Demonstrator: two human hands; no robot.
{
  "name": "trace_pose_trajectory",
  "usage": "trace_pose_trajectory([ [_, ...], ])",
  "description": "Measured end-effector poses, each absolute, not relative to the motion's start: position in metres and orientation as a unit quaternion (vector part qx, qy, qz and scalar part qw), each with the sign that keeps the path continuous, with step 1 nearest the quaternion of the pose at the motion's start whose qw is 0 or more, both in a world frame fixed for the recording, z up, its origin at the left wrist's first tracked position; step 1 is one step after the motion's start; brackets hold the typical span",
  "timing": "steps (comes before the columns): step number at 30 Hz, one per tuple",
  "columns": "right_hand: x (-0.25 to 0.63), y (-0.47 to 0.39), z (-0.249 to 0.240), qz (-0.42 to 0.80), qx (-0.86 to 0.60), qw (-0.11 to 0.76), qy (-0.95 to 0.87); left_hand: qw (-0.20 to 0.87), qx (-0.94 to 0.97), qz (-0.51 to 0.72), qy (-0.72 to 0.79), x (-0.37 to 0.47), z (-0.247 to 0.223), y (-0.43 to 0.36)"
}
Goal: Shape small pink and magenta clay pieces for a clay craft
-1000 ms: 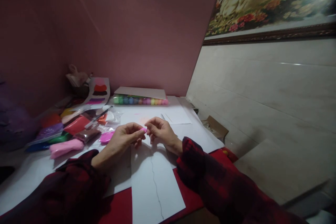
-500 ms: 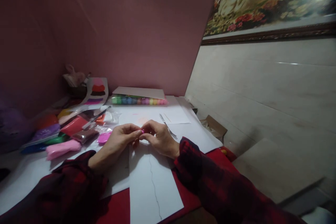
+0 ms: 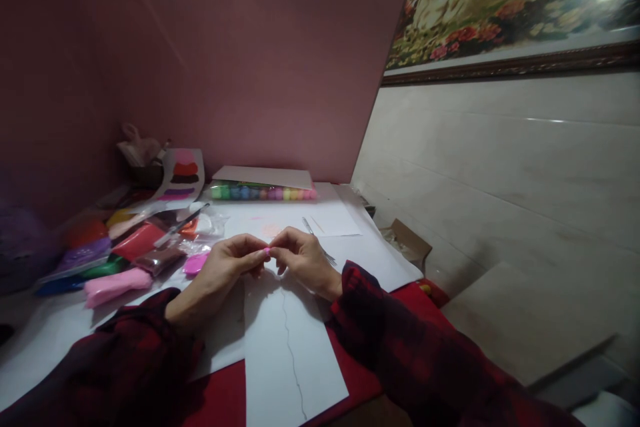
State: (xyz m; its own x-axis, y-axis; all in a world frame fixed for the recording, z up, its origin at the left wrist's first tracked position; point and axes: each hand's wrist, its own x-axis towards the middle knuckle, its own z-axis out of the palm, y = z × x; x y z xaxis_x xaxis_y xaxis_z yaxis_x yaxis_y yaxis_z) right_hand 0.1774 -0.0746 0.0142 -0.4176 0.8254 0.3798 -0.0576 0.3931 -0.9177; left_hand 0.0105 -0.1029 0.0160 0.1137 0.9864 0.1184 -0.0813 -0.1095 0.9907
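Note:
A small bit of bright pink clay (image 3: 267, 251) is pinched between the fingertips of both hands. My left hand (image 3: 227, 270) grips it from the left, thumb against forefinger. From the right, my right hand (image 3: 307, 265) holds the same bit, its fingertips meeting those of the left. Below them lies a white paper (image 3: 290, 360) with a wavy dark line drawn down it. A flat pink clay piece (image 3: 195, 264) rests just left of my left hand. Scissors (image 3: 317, 239) lie beyond my right hand, partly hidden by it.
Clay packets (image 3: 145, 240) in several colours crowd the left side. A bag of coloured clay balls (image 3: 263, 191) lies at the back under a white card. A colour-sample sheet (image 3: 183, 177) leans behind the packets. An open cardboard box (image 3: 407, 240) stands beyond the right edge.
Both hands have shifted slightly in their pinch, and the fingertips are closer together around the pink bit. The whole view has moved a little.

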Motion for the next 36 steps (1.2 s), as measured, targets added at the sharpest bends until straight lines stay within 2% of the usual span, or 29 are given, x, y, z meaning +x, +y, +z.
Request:
trace_pose_trajectory([
  [3,0.178,-0.070,0.015,0.593,-0.274,0.456,-0.604,0.509,0.541,0.528,0.411,0.012,0.019,-0.104],
  [7,0.182,-0.066,0.015,0.706,-0.273,0.388,-0.526,0.534,0.529,0.540,0.378,0.017,0.022,-0.107],
  [12,0.185,-0.065,0.017,0.742,-0.272,0.330,-0.515,0.537,0.539,0.513,0.397,0.021,0.027,-0.113],
  [15,0.182,-0.066,0.015,0.700,-0.288,0.362,-0.544,0.519,0.540,0.515,0.417,0.019,0.029,-0.113],
  [21,0.178,-0.071,0.013,0.534,-0.275,0.449,-0.661,0.517,0.534,0.502,0.441,0.017,0.028,-0.109],
  [36,0.181,-0.078,0.017,0.341,-0.263,0.467,-0.772,0.560,0.504,0.512,0.413,0.017,0.024,-0.109],
])
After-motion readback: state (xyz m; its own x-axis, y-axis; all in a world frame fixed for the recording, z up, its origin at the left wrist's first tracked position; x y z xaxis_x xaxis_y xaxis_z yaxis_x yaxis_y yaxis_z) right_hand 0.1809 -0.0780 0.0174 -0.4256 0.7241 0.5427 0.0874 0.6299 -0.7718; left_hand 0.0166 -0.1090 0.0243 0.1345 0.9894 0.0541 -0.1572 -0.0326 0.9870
